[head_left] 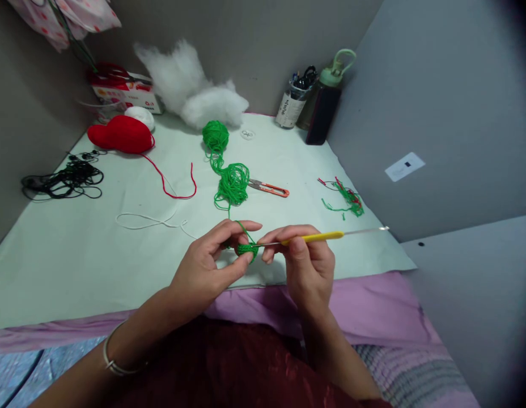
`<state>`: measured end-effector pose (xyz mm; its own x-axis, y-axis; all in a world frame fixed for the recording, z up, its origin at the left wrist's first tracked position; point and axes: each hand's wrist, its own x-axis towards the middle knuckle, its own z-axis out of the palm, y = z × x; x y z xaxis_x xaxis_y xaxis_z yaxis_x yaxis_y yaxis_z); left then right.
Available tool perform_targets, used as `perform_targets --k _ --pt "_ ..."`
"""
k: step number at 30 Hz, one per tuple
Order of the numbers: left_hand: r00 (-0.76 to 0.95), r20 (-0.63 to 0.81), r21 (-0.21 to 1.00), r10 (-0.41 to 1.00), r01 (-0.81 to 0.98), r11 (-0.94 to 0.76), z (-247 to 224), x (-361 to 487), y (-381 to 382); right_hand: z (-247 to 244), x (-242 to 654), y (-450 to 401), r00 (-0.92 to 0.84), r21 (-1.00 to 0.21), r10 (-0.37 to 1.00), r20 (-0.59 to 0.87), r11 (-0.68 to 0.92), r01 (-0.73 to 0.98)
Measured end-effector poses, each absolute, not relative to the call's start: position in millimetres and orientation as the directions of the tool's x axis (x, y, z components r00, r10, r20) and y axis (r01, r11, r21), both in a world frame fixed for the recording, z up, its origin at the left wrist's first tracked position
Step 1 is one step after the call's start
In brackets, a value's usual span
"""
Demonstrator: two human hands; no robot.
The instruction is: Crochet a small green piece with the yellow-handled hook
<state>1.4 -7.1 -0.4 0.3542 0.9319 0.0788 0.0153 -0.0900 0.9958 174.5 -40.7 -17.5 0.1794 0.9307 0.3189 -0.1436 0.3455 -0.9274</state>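
Observation:
A small green crocheted piece is pinched between the thumb and fingers of my left hand. My right hand grips a crochet hook with a yellow handle; its thin metal tip meets the green piece, and the other metal end points right. Green yarn runs from the piece up over my left fingers to a loose tangle and a green ball behind it. Orange-handled thread snips lie beside the tangle.
Red yarn, a white ball and black cord lie at left. White stuffing stands at the back. A pen cup and bottle are back right; green and red scraps lie at right.

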Motion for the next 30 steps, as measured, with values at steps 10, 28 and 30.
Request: perform_targets --k 10,28,30 --pt "0.369 -0.044 0.992 0.928 -0.097 0.085 -7 2 -5 -20 172 -32 0.200 -0.915 0.964 0.177 0.236 -0.328" --pt "0.240 0.060 0.998 0.969 -0.014 -0.058 -6 2 -10 -25 176 -44 0.013 -0.666 0.697 0.717 0.679 0.309" --pt "0.231 0.036 0.998 0.972 -0.065 -0.022 -7 4 -11 -30 176 -45 -0.041 -0.566 0.645 0.763 0.698 0.439"
